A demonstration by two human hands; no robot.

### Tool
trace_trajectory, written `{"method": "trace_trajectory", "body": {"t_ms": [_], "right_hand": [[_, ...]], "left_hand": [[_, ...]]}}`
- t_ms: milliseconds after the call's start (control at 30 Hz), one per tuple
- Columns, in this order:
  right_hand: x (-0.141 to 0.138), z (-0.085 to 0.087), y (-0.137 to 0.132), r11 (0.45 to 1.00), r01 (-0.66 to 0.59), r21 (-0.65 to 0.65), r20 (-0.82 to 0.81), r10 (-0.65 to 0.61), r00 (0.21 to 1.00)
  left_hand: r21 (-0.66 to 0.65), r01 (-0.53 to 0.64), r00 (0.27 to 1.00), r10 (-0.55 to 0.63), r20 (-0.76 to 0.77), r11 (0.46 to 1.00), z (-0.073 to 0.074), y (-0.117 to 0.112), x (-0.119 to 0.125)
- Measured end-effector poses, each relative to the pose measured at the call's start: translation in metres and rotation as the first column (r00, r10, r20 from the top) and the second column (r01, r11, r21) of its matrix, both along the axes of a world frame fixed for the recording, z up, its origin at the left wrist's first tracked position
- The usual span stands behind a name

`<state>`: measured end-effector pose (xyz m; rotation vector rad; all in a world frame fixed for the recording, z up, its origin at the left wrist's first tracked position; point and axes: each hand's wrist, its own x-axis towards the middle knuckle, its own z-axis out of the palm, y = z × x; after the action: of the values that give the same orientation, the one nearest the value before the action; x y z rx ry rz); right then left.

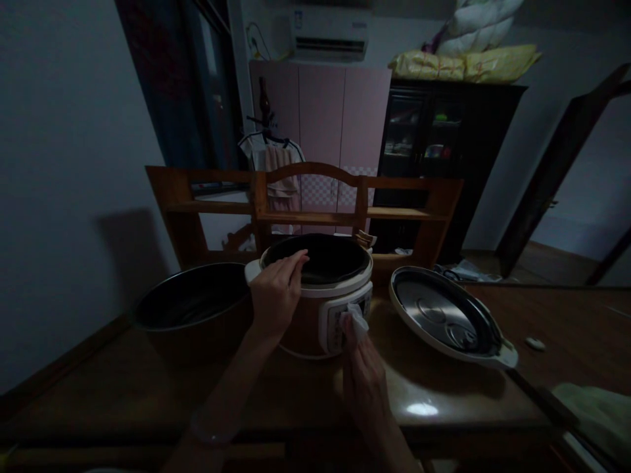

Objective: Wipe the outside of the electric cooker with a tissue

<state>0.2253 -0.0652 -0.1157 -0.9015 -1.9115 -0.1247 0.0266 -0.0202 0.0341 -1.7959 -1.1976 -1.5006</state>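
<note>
An electric cooker (303,322) with its lid off stands on the wooden table, its dark inside facing up. My left hand (277,289) is closed over its near left rim, fingers together and bent toward the opening. My right hand (363,371) pinches a crumpled white wipe (355,320) against the control panel (335,326) on the cooker's front; whether the wipe is paper or cloth I cannot tell. To the left sits a dark, wide inner pot (194,309). The cooker's round lid (434,312) lies at the right, its metal underside up.
Behind the cooker rises a wooden shelf rack (315,218) along the table's (419,394) far edge. A white wall (64,197) closes off the left. A small white object (535,343) and pale fabric (591,414) lie at the right. The room is dim.
</note>
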Motion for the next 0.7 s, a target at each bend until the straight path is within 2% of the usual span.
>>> {"method": "trace_trajectory", "body": {"t_ms": [167,267,400,500,567,633,700], "right_hand": [[-0.014,-0.003,-0.001,0.993,0.046,-0.109,-0.015,-0.048,0.999],[-0.022,0.001,-0.001,0.990,0.053,-0.132,-0.023,-0.057,0.998],[-0.025,-0.001,-0.002,0.992,0.001,-0.129,0.013,0.001,1.000],[-0.024,-0.006,-0.007,0.989,-0.046,-0.143,0.006,0.047,0.999],[-0.020,-0.007,-0.013,0.978,-0.072,-0.193,-0.080,0.057,0.995],[-0.012,-0.006,-0.019,0.954,-0.111,-0.278,-0.253,0.039,0.967],[0.000,-0.004,-0.020,0.921,-0.187,-0.341,-0.482,0.000,0.876]], "left_hand": [[-0.097,0.084,0.996,-0.083,0.011,0.992,-0.005,-0.005,-0.011],[-0.132,0.079,0.996,-0.074,0.043,0.988,-0.011,-0.005,-0.017],[-0.197,0.090,0.991,-0.068,0.117,0.976,-0.019,-0.003,-0.019],[-0.193,0.117,0.978,-0.079,0.195,0.974,-0.023,-0.002,-0.016],[-0.176,0.141,0.962,-0.093,0.256,0.974,-0.024,-0.002,-0.012],[-0.168,0.147,0.950,-0.092,0.297,0.975,-0.023,-0.001,-0.009],[-0.159,0.130,0.947,-0.075,0.314,0.979,-0.024,0.000,-0.006]]}}
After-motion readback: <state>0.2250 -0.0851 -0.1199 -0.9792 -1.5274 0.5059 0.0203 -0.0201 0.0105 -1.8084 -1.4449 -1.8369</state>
